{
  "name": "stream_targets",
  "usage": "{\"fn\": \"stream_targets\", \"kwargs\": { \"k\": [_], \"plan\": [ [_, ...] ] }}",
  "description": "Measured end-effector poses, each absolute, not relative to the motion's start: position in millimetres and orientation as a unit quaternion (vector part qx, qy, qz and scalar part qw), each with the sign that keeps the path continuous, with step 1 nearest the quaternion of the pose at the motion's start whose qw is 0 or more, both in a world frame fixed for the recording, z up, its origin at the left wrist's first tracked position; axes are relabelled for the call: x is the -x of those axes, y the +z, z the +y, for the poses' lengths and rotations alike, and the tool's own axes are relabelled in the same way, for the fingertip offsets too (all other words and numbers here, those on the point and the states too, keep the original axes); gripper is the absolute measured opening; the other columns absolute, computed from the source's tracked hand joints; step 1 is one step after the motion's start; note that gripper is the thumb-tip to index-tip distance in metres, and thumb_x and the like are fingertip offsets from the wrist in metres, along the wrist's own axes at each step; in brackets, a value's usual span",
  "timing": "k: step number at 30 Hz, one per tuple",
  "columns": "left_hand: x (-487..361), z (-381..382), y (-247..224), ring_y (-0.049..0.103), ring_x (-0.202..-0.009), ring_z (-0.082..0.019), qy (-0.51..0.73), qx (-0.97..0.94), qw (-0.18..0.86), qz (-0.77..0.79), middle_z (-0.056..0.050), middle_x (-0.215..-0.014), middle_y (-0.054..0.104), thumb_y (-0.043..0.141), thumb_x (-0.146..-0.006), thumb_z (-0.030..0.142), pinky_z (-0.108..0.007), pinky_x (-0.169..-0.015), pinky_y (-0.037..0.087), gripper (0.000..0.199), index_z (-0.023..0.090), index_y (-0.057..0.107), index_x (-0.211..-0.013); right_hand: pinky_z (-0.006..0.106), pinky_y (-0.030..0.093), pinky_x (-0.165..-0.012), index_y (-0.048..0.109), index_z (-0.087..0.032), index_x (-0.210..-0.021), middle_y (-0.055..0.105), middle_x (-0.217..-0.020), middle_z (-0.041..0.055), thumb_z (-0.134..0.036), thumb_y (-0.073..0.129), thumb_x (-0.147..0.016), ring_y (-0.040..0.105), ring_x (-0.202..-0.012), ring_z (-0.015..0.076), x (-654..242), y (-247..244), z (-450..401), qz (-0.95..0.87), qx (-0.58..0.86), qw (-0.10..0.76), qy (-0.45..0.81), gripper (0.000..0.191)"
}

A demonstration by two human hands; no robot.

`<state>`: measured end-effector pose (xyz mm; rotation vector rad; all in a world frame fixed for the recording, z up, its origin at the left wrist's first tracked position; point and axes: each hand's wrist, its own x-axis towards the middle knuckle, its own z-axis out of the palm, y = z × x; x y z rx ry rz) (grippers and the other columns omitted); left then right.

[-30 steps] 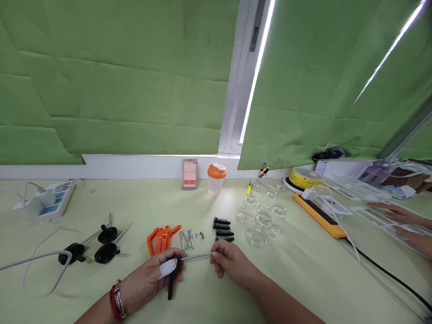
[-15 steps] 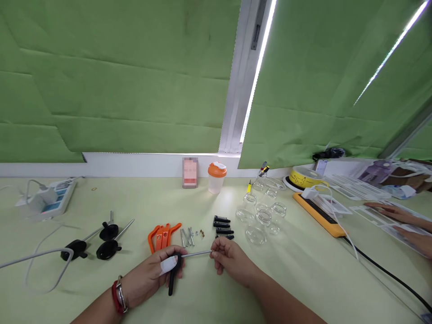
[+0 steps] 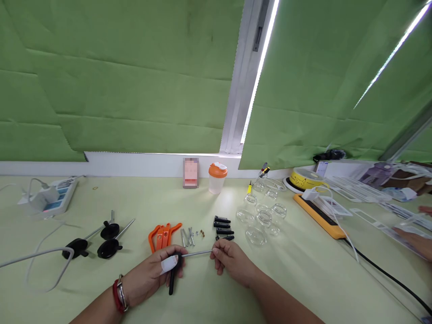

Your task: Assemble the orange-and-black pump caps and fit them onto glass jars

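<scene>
My left hand (image 3: 148,275), with white tape round its thumb, is closed round a black plastic part with a handle (image 3: 172,282) that hangs below the fingers. From this part a thin metal rod (image 3: 197,254) runs to the right. Fingertips of my right hand (image 3: 233,262) pinch the rod's far end, hiding its tip. Just beyond the hands lie orange plastic pieces (image 3: 164,236), several metal pins or screws (image 3: 187,236), tiny brass-coloured bits (image 3: 202,233) and several black parts with springs (image 3: 222,224). Black round parts with metal rods (image 3: 108,249) rest to the left.
Several clear glass vessels (image 3: 256,236) stand right of centre. An orange power strip (image 3: 319,216) and its cables lie farther right, near another person's hand (image 3: 413,240). An orange-lidded cup (image 3: 218,178) and a phone (image 3: 191,173) are at the back. A white cable (image 3: 43,254) crosses the left.
My hands keep the same hold on the black part and rod. At the far right, the other person's hands have shifted, and one has lifted off the white sheets. The view has moved slightly.
</scene>
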<state>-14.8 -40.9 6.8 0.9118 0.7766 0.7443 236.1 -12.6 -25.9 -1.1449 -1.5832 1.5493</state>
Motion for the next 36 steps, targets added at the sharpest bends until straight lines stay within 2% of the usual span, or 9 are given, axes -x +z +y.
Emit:
{"fn": "stream_targets", "kwargs": {
  "k": [3, 8, 14, 24, 36],
  "plan": [
    [15.1, -39.8, 5.8, 0.055, -0.077, -0.015, 0.343, -0.415, 0.762, 0.359, -0.004, -0.085, 0.06, 0.061, -0.081, 0.033, -0.027, -0.072, 0.039, 0.025, 0.019, 0.061, -0.101, 0.023, 0.043, -0.052, 0.051, -0.016, -0.077, 0.053, -0.059, -0.0023, -0.053, 0.046, -0.083, 0.051, -0.049, 0.0091, -235.3, -25.9, -12.9, -0.596, 0.433, 0.323, 0.594, 0.038],
    [16.1, -40.3, 4.6, 0.055, -0.077, -0.015, 0.344, -0.425, 0.759, 0.354, -0.004, -0.085, 0.059, 0.06, -0.082, 0.033, -0.026, -0.07, 0.039, 0.025, 0.019, 0.06, -0.102, 0.024, 0.045, -0.05, 0.048, -0.019, -0.089, 0.056, -0.077, -0.0002, -0.049, 0.06, -0.076, 0.05, -0.055, 0.0087, -234.5, -25.7, -14.4, -0.566, 0.39, 0.362, 0.63, 0.035],
    [16.5, -41.6, 5.3, 0.055, -0.077, -0.015, 0.341, -0.43, 0.755, 0.36, -0.004, -0.085, 0.059, 0.06, -0.081, 0.033, -0.026, -0.069, 0.039, 0.025, 0.019, 0.06, -0.102, 0.024, 0.045, -0.051, 0.048, -0.018, -0.084, 0.057, -0.079, 0.0009, -0.049, 0.059, -0.076, 0.051, -0.056, 0.009, -234.8, -26.4, -14.3, -0.573, 0.386, 0.36, 0.627, 0.034],
    [15.9, -39.9, 6.1, 0.056, -0.078, -0.015, 0.341, -0.421, 0.76, 0.359, -0.003, -0.085, 0.059, 0.06, -0.082, 0.033, -0.027, -0.072, 0.039, 0.023, 0.02, 0.061, -0.101, 0.024, 0.043, -0.053, 0.049, -0.017, -0.079, 0.052, -0.059, -0.0032, -0.055, 0.05, -0.081, 0.05, -0.05, 0.009, -235.8, -23.9, -14.6, -0.597, 0.415, 0.33, 0.601, 0.037],
    [15.8, -40.3, 7.1, 0.055, -0.077, -0.015, 0.342, -0.419, 0.759, 0.363, -0.004, -0.085, 0.059, 0.063, -0.079, 0.034, -0.027, -0.071, 0.039, 0.027, 0.019, 0.061, -0.101, 0.023, 0.042, -0.052, 0.051, -0.016, -0.076, 0.052, -0.057, -0.0027, -0.055, 0.045, -0.084, 0.051, -0.048, 0.0089, -235.2, -23.1, -13.7, -0.601, 0.43, 0.32, 0.593, 0.04]
  ]
}}
